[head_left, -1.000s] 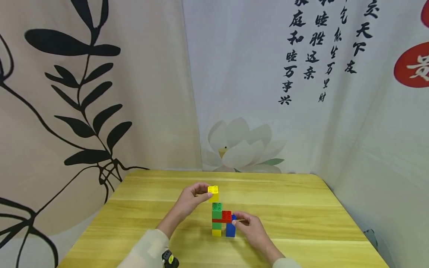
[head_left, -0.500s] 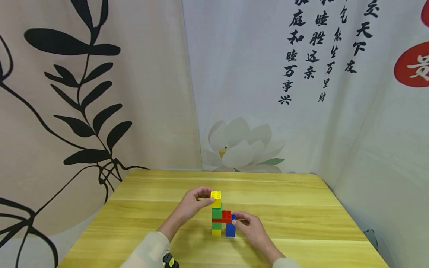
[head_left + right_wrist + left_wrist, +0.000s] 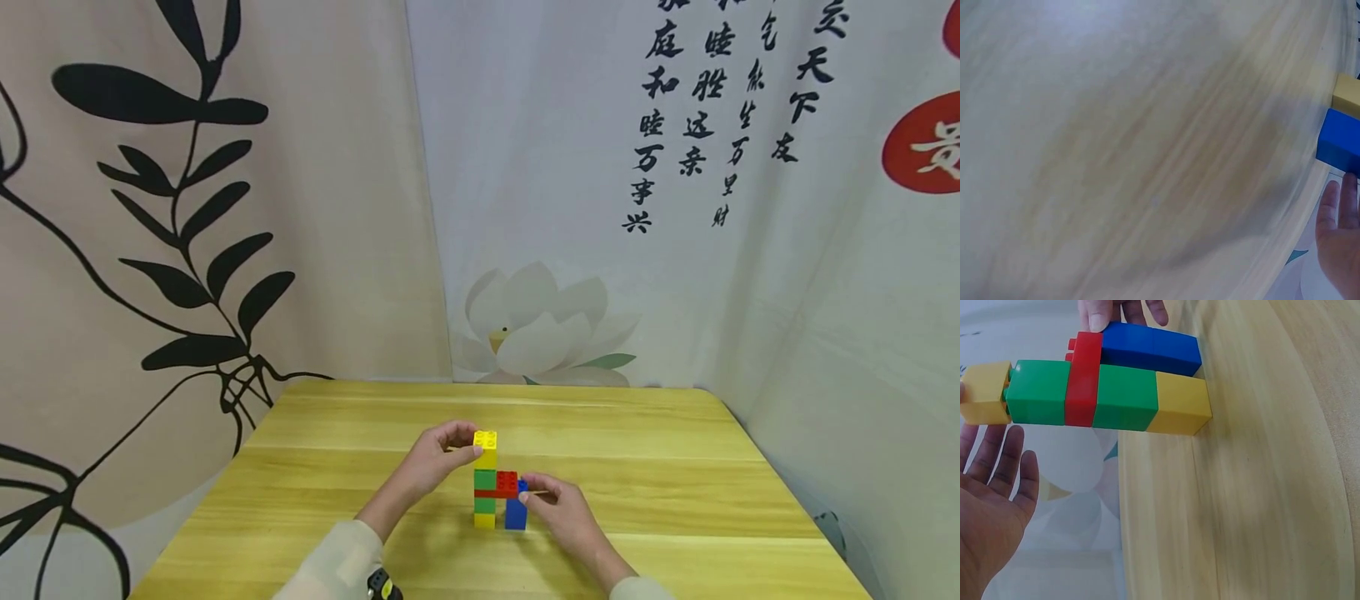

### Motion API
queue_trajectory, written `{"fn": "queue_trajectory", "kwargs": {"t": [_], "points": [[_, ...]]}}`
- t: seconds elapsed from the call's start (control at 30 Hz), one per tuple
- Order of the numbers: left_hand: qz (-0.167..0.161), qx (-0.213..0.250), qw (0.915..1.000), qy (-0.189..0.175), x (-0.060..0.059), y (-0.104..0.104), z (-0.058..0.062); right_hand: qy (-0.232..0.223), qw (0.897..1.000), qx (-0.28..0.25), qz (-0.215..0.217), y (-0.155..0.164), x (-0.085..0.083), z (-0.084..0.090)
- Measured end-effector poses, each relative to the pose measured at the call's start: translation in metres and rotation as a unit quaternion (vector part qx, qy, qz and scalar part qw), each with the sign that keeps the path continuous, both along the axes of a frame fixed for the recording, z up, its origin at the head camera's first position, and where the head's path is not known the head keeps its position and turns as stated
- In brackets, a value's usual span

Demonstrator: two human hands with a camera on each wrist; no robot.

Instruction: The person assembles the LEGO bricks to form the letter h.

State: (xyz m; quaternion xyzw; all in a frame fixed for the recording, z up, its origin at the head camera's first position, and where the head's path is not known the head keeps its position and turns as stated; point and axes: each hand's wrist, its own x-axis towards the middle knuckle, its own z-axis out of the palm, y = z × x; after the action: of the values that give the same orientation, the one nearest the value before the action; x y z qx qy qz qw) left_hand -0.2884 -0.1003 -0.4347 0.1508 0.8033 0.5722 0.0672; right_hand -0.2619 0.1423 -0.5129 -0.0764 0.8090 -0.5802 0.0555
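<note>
With its thumb and fingers, my left hand pinches a yellow building brick on top of a stack. In the left wrist view, part of the studs of the upper green brick shows beneath this yellow brick. Below come a red brick that juts to the right, a lower green brick and a bottom yellow brick. Blue bricks stand under the red one's right end. My right hand holds the blue column near its top; some fingertips are hidden.
The stack stands on a wood-grained table. Behind it hangs a printed curtain with leaves, a lotus and writing. A dark band sits at the left wrist.
My left hand has brought the yellow brick down and slightly right onto the upper green brick, covering its studs in the head view. The right hand stays on the blue column.
</note>
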Motion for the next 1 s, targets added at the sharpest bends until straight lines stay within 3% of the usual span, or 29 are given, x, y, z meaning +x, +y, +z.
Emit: {"fn": "queue_trajectory", "kwargs": {"t": [0.53, 1.0], "points": [[0.02, 0.0, 0.9995, 0.023, -0.001, 0.003, -0.01, 0.012, 1.0, -0.011, 0.001, -0.002, 0.003, 0.0], [0.017, -0.009, 0.9992, 0.036, 0.002, -0.001, -0.007, 0.0, 1.0, -0.002, -0.005, -0.002, 0.002, 0.002]]}}
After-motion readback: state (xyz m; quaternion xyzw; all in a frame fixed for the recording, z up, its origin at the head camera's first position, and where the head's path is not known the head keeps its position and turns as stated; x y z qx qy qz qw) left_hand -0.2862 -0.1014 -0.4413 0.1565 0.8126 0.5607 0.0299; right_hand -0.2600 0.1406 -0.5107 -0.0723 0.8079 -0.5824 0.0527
